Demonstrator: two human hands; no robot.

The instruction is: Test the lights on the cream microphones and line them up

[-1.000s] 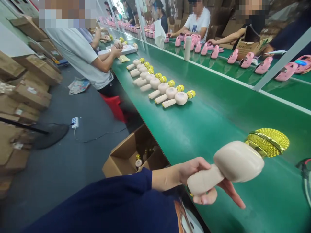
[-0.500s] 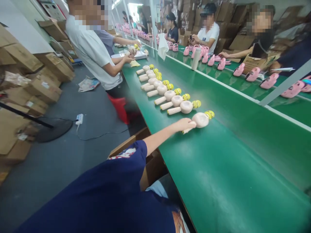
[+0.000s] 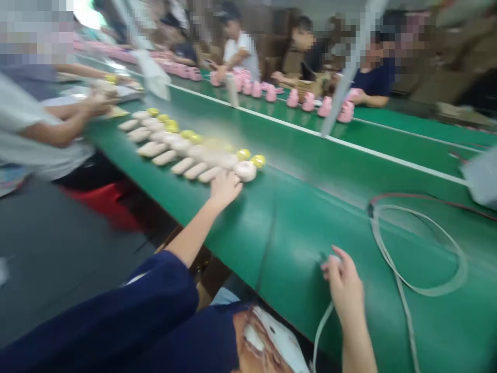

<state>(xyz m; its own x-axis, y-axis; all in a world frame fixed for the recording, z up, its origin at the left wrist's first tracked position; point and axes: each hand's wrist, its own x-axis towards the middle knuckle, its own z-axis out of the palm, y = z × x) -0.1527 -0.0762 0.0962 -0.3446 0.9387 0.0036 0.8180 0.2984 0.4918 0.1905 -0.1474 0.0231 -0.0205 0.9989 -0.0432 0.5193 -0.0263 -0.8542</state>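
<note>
My left hand (image 3: 224, 187) reaches out over the green belt (image 3: 310, 217) and rests at the handle of the nearest cream microphone toy (image 3: 245, 170), the last in a row of several with gold heads (image 3: 171, 140). Its fingers are blurred, so I cannot tell whether they still grip the handle. My right hand (image 3: 345, 282) lies near the belt's front edge, fingers pinched on the end of a grey-white cable (image 3: 419, 259) that loops across the belt to the right.
A person in a white shirt (image 3: 34, 129) works at the belt on the left. Pink toys (image 3: 303, 98) line a second belt beyond a white divider, with several people seated behind. A cardboard box (image 3: 202, 269) sits below the belt edge.
The view swung right and blurred. My left hand stays by the microphone it set at the end of the row. My right hand and the cable have come into view.
</note>
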